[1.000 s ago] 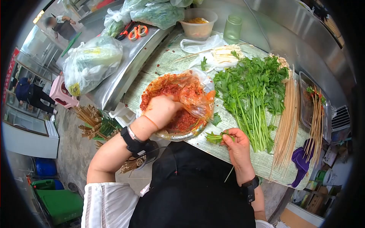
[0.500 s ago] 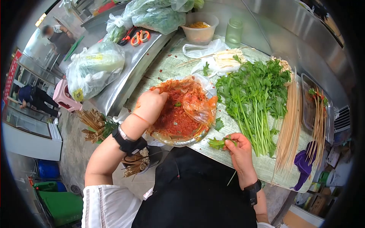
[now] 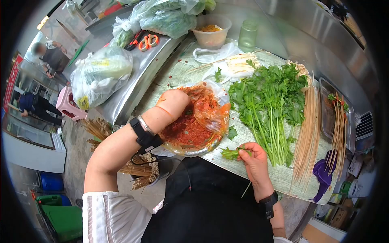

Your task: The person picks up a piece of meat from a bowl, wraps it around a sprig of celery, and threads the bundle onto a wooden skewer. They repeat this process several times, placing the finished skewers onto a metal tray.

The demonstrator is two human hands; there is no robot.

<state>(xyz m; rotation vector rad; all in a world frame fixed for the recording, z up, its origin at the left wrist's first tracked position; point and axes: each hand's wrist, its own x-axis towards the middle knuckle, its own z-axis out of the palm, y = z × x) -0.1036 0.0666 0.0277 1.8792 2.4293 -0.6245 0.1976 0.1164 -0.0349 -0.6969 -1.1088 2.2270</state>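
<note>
At the center of the frame, the left hand (image 3: pixel 174 103) reaches into the bowl (image 3: pixel 189 153) of red mixture (image 3: pixel 190 131); its fingers are hidden, so how far open they are and whether they grip anything cannot be told. Just right of the bowl, the right hand (image 3: pixel 255 163) pinches a small bunch of greens (image 3: pixel 229 153) between thumb and fingers, over the edge of the tabletop (image 3: pixel 160 81). Leafy stalks (image 3: pixel 270 111) lie to the right, beside long thin sticks (image 3: pixel 306 133). A round tub (image 3: pixel 212 37) and green jar (image 3: pixel 247 36) stand near the top.
</note>
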